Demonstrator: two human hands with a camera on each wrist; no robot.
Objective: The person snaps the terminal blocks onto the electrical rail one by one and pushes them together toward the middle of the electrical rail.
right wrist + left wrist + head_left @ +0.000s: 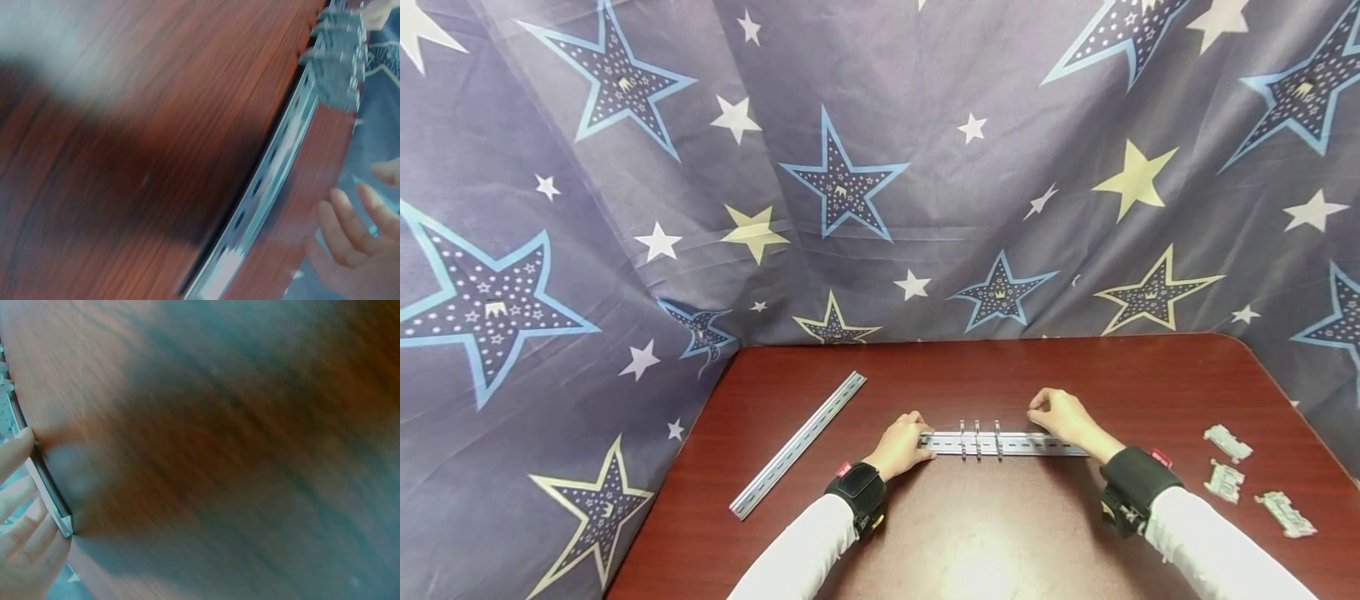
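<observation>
A slotted metal DIN rail (1030, 443) lies crosswise on the table, with three thin terminal blocks (977, 440) standing side by side on it left of its middle. My left hand (901, 443) grips the rail's left end; in the left wrist view its thumb (17, 453) lies at the rail's edge. Over the rail's right part is my right hand (1066, 417), its fingers loosely bent. The right wrist view shows that hand (356, 250) beside the rail (269, 175), thumb and fingers apart and nothing between them. Greenish-grey sides of the blocks (337, 78) show there.
A second slotted rail (797, 446) lies slanted on the left of the table. Three loose terminal blocks, one of them the middle block (1225, 481), lie flat at the right. A star-patterned cloth (880, 275) hangs behind the reddish-brown table (970, 367).
</observation>
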